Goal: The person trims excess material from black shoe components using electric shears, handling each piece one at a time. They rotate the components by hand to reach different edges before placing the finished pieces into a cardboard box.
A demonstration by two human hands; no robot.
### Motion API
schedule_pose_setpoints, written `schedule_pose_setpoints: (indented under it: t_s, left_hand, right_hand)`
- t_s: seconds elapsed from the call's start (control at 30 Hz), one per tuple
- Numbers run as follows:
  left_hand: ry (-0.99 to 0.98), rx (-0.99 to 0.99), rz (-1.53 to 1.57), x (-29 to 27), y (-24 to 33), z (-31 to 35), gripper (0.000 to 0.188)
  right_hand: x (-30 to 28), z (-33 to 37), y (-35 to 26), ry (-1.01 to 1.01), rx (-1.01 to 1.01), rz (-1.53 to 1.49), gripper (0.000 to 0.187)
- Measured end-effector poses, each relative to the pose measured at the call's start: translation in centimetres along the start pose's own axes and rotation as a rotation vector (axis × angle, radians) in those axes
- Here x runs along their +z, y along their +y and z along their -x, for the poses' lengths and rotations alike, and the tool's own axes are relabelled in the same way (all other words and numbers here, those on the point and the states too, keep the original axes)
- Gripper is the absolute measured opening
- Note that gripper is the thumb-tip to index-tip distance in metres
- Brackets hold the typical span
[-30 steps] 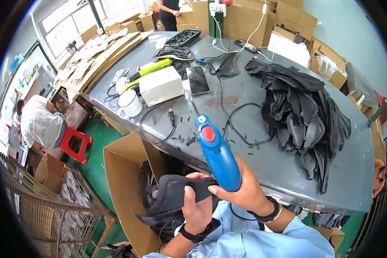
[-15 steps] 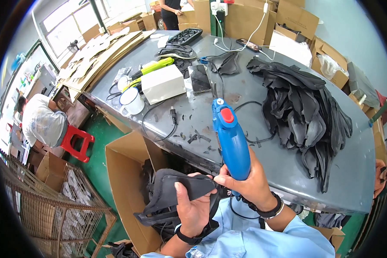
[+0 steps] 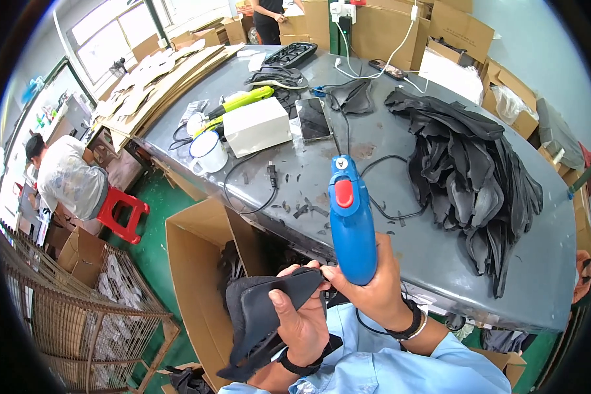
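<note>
My left hand is closed on a thin black padded piece, thumb on its face and fingers behind. The piece hangs over the cardboard box, its narrow end toward my right hand. In my right hand is a blue corded hand tool with a red button, pointing away from me over the table; a thin dark tip shows beyond its nose. The right thumb and fingertips meet the narrow end of the piece. What they pinch there is too small to tell.
The grey table bears a heap of black pieces at right, a white box, an enamel mug, a phone and loose cords. An open cardboard box stands below its edge. A person sits at far left.
The blue tool has swung to point more straight ahead. In my left hand the black piece has tilted and hangs lower. The whole view has shifted slightly.
</note>
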State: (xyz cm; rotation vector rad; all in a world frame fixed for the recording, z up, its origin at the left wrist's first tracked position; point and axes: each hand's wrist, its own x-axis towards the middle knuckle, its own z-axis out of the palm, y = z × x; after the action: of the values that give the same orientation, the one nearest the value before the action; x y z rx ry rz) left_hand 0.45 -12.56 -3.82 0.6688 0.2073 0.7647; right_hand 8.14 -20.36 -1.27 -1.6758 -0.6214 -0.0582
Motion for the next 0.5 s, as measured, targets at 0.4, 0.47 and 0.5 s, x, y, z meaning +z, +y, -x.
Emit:
schedule_pose_setpoints:
  t_s: [0.4, 0.47, 0.5]
  left_hand:
    - [0.294, 0.368, 0.049, 1.1, 3.3, -3.7, 0.065]
    - [0.283, 0.365, 0.049, 0.9, 3.2, -3.8, 0.065]
    - [0.279, 0.368, 0.046, 0.7, 3.2, -3.8, 0.065]
  right_hand:
    - [-0.2, 4.9, 0.1, -0.417, -0.197, 0.314, 0.063]
    - [-0.1, 5.0, 0.1, -0.412, -0.214, 0.307, 0.063]
    - [0.2, 5.0, 0.2, -0.417, -0.232, 0.296, 0.063]
